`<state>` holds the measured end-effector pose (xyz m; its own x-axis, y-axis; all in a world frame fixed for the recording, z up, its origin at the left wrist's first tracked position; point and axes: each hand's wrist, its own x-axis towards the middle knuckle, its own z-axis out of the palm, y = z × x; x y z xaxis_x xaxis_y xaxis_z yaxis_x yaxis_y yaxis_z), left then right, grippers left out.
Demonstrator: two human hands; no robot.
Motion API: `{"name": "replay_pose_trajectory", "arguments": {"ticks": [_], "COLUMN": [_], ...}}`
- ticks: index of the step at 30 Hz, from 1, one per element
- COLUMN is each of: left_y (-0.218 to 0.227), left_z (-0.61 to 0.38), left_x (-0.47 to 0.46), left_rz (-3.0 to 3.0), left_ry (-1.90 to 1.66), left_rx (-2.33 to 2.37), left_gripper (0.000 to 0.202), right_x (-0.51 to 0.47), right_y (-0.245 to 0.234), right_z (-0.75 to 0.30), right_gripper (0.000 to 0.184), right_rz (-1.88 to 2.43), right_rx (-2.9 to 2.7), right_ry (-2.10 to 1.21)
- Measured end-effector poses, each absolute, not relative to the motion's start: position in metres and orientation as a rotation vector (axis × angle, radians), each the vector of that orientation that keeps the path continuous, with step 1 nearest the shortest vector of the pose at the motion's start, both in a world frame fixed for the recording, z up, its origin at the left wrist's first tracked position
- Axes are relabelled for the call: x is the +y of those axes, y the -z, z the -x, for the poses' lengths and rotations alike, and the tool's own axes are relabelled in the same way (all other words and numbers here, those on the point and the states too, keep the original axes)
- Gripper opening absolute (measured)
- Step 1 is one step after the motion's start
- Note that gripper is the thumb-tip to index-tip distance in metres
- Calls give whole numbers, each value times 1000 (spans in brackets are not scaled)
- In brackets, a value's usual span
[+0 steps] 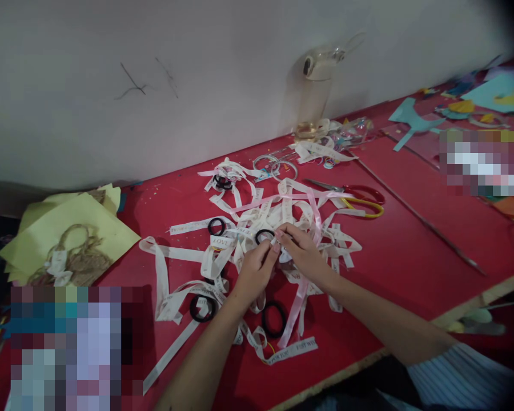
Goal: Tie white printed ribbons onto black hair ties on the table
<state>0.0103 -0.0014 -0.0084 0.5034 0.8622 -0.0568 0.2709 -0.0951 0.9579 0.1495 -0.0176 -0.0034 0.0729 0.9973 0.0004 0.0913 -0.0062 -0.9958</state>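
My left hand [256, 267] is closed, thumb and fingers pinched near a black hair tie [257, 233] with white ribbon at it. My right hand [303, 251] meets it from the right, its fingertips also pinched on a bit of white ribbon. The fingers partly hide the join between ribbon and hair tie. Around and under both hands lies a tangled heap of printed white ribbon [286, 212]. A pink ribbon [297, 311] runs through it. More black hair ties [192, 308] lie on the red table among the strips, one just below my hands.
Scissors [330, 187] with red and yellow handles lie right of the heap. A clear jug [314, 103] stands by the wall near clear bangles [284, 170]. Yellow paper [124, 231] with brown twine lies left. A thin rod [424, 214] and blue paper scraps [411, 117] are at right.
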Motion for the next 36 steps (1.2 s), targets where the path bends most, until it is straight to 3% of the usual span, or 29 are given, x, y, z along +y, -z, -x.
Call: {"name": "replay_pose_trajectory", "arguments": {"ticks": [36], "left_y": [3], "left_z": [-11], "left_x": [-2], "left_rz": [-1667], "left_ry": [-647], "left_rx": [987], "left_gripper": [33], "right_x": [-19], "right_y": [0], "right_z": [-153], "right_gripper": [24], "right_rz": [1368], "right_rx": [-1264], "right_ry": [-1162]}}
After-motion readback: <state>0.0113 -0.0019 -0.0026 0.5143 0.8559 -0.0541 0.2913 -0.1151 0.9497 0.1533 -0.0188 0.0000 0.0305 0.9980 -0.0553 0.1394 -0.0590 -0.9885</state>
